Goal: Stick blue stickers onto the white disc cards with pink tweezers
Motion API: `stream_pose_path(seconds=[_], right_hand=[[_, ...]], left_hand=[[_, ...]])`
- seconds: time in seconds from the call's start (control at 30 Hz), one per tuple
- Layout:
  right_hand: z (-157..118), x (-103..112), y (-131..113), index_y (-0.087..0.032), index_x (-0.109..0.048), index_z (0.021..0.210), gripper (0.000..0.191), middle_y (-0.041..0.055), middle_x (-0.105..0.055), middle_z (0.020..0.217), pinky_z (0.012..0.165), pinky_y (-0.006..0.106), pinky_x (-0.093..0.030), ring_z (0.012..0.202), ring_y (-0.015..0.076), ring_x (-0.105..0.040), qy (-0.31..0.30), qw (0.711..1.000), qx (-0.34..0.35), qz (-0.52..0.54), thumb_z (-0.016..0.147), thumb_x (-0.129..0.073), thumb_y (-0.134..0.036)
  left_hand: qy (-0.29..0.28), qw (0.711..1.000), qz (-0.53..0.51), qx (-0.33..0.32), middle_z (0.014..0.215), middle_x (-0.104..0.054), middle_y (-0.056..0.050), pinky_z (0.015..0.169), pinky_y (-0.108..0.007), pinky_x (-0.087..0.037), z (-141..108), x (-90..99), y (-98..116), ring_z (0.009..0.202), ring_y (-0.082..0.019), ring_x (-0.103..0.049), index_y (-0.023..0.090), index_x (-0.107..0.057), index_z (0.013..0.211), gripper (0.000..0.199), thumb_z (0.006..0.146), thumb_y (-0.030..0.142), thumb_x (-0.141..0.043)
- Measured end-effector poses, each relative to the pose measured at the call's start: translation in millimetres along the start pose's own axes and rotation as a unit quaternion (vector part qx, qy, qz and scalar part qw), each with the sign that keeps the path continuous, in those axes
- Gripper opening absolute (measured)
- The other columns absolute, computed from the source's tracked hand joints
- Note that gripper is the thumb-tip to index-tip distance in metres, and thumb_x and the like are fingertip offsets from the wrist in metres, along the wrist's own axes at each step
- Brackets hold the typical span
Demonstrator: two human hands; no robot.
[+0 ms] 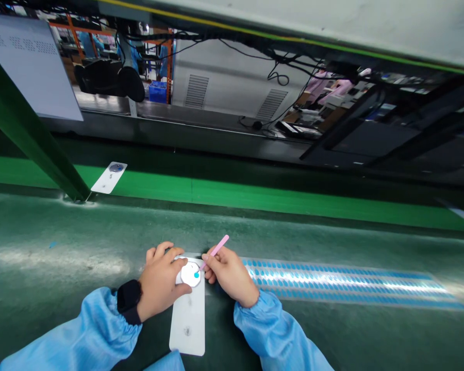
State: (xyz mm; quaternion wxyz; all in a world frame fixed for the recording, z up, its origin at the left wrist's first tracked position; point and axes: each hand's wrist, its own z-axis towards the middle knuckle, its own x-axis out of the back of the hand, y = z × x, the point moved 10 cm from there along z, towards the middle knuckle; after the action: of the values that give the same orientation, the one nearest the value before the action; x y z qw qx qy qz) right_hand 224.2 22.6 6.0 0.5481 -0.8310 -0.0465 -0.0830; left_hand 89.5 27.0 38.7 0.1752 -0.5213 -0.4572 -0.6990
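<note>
A white rectangular plate (187, 314) lies on the green bench, with a round disc (186, 275) at its upper end. On the disc is a small blue dot (196, 275). My left hand (160, 281) spans the disc, thumb below and fingers above, holding it at its edges. In my right hand (230, 273) a pink stick-like tool (220, 245) is pinched, its tip close to the blue dot. Right of my right hand lies a clear sheet with rows of blue dots (332, 281).
A second white plate with a disc (110, 178) lies on the green strip behind, beside a green post (34, 123). A paper sheet (31, 67) hangs at upper left. Cables (255, 49) run under the overhead shelf. People's blue and pink sleeves show far back.
</note>
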Motion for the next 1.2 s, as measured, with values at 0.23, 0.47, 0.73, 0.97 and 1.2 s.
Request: stream_pose_path(seconds=[0.23,0.47,0.73,0.97,1.2], right_hand=[[-0.7,0.9,-1.6,-0.02,-0.049,0.068,0.032,-0.0043,-0.057,0.048,0.038,0.022,-0.045,0.04,0.0107,-0.055,0.009,1.0,-0.001,-0.006,0.067,-0.061,-0.05],[0.4,0.4,-0.6,-0.02,-0.05,0.068,0.027,-0.0042,-0.057,0.048,0.039,0.022,-0.045,0.041,0.011,-0.056,0.002,1.0,0.003,-0.016,0.07,-0.06,-0.045],[-1.1,1.3,-2.2,-0.021,-0.05,0.067,0.021,-0.0048,-0.057,0.049,0.039,0.022,-0.046,0.041,0.0112,-0.056,0.015,1.0,0.0,-0.024,0.071,-0.058,-0.04],[-2.4,0.7,-3.3,-0.022,-0.051,0.068,0.02,-0.004,-0.058,0.05,0.042,0.023,-0.048,0.043,0.0131,-0.058,0.018,0.999,0.007,-0.038,0.072,-0.059,-0.039],[-4.3,0.5,-4.2,-0.022,-0.051,0.069,0.022,-0.003,-0.058,0.052,0.044,0.024,-0.049,0.046,0.0138,-0.058,0.012,0.999,0.021,-0.036,0.072,-0.058,-0.043]], left_hand=[[-0.004,1.0,-0.001,0.005,0.117,-0.061,-0.005,0.091,-0.049,-0.033,0.1,0.7,0.2,0.118,-0.034,-0.042,0.025,-0.066,0.098,0.039,0.063,0.033,-0.08],[0.003,1.0,0.001,-0.003,0.117,-0.061,-0.005,0.09,-0.048,-0.034,0.4,1.2,0.6,0.117,-0.033,-0.042,0.025,-0.066,0.098,0.038,0.064,0.034,-0.079],[0.001,1.0,-0.001,-0.001,0.118,-0.061,-0.005,0.09,-0.049,-0.033,-0.4,-1.2,-0.7,0.118,-0.034,-0.042,0.024,-0.065,0.099,0.041,0.062,0.033,-0.081],[0.007,1.0,0.004,-0.004,0.117,-0.061,-0.006,0.09,-0.049,-0.034,-0.8,0.4,0.4,0.118,-0.034,-0.042,0.025,-0.066,0.099,0.04,0.063,0.033,-0.08],[0.024,0.999,0.011,-0.018,0.114,-0.061,-0.006,0.089,-0.048,-0.035,-1.8,2.7,2.0,0.116,-0.033,-0.043,0.026,-0.065,0.099,0.041,0.062,0.033,-0.081]])
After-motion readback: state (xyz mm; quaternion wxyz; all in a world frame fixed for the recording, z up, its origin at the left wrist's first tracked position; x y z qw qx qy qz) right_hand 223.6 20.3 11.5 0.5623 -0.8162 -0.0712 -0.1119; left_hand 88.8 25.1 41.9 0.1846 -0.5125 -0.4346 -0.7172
